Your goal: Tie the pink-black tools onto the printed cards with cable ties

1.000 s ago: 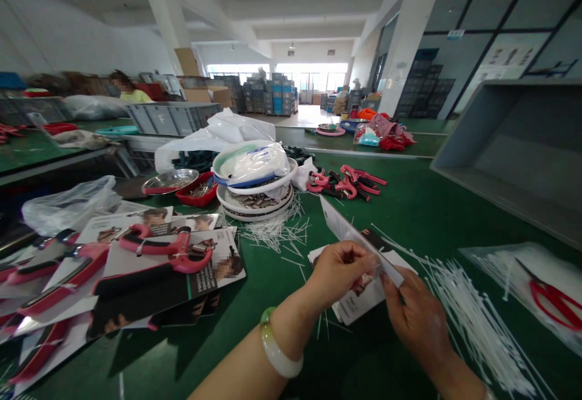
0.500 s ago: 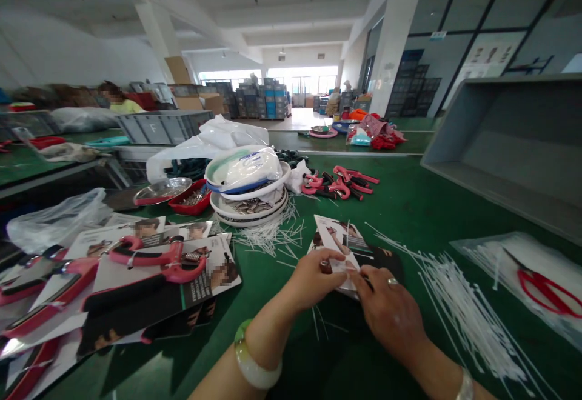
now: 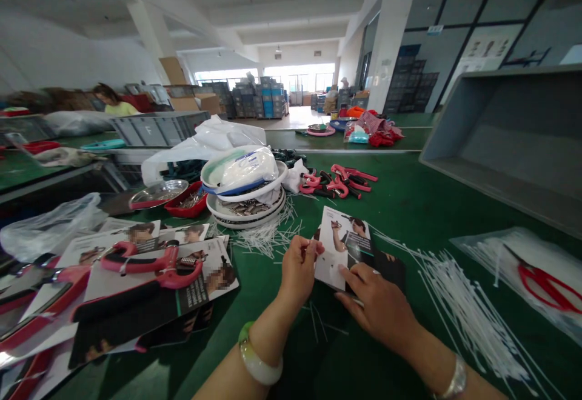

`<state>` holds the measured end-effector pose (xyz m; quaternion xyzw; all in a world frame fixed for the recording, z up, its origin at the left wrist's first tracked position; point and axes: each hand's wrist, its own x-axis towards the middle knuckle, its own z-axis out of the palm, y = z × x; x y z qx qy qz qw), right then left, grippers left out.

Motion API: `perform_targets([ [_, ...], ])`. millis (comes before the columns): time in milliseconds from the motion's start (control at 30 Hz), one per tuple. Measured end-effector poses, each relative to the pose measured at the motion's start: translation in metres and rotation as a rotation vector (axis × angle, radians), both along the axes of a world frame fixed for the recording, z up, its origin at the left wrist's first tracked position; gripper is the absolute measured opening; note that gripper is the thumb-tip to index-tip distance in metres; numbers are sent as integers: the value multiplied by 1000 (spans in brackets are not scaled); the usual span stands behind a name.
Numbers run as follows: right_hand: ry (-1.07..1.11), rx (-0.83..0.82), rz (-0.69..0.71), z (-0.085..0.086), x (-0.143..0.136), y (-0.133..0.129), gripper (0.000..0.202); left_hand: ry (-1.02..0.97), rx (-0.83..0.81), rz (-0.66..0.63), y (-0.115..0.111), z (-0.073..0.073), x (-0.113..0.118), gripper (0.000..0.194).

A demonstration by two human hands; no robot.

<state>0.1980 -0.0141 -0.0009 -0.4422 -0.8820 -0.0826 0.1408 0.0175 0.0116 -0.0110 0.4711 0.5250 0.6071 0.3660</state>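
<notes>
A printed backing card (image 3: 344, 233) with a photo, small holes and a dark lower part is held tilted above the green table. My right hand (image 3: 379, 297) grips its near edge, thumb below and fingers on its face. My left hand (image 3: 297, 270) is at the card's left edge with its fingertips pinched together; what they hold, if anything, is too small to make out. Another dark card (image 3: 391, 266) lies just behind, partly covered. Loose white cable ties (image 3: 468, 315) are heaped to the right of my right hand.
Carded pink-and-black hand grippers (image 3: 150, 266) are piled at left. Stacked bowls (image 3: 245, 200) of metal parts stand mid-table, with loose pink hand grippers (image 3: 339, 180) beyond. Red scissors (image 3: 545, 288) lie on a plastic bag at right, below a grey crate (image 3: 504, 145). A person (image 3: 116, 102) is far left.
My left hand has moved left, off the card's face to its edge, fingers now pinched. More of the card shows, and the white ties seen across it earlier are no longer visible there.
</notes>
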Motion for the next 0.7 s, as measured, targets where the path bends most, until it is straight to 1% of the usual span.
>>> perform_targets([
  [33,25,-14,-11,2,11,5,36,-100,-38,19,4,-5,-2,22],
  [67,47,-27,-52,3,22,11,37,-186,-69,41,8,-10,-3,23],
  [133,62,-50,-251,4,47,27,43,-277,-101,87,15,-18,-6,23],
  [167,29,-88,-323,4,57,35,48,-271,-102,106,17,-22,-6,23],
  [200,-10,-136,-357,3,65,42,53,-246,-97,118,18,-24,-6,22],
  [267,-75,-206,-343,-1,74,47,59,-176,-82,137,18,-27,-3,22],
  [333,-107,-216,-329,-7,71,40,57,-121,-73,161,17,-28,0,21],
  [467,-109,-188,-411,-19,47,8,50,-73,-80,229,18,-28,6,17],
  [533,-106,-181,-436,-21,35,-6,43,-62,-91,245,20,-29,9,16],
  [600,-109,-193,-418,-19,27,-15,32,-55,-97,240,21,-29,12,16],
  [633,-113,-207,-403,-16,26,-17,28,-12,-101,231,20,-28,12,16],
  [700,-118,-245,-361,-6,27,-19,23,145,-109,202,17,-25,8,15],
])
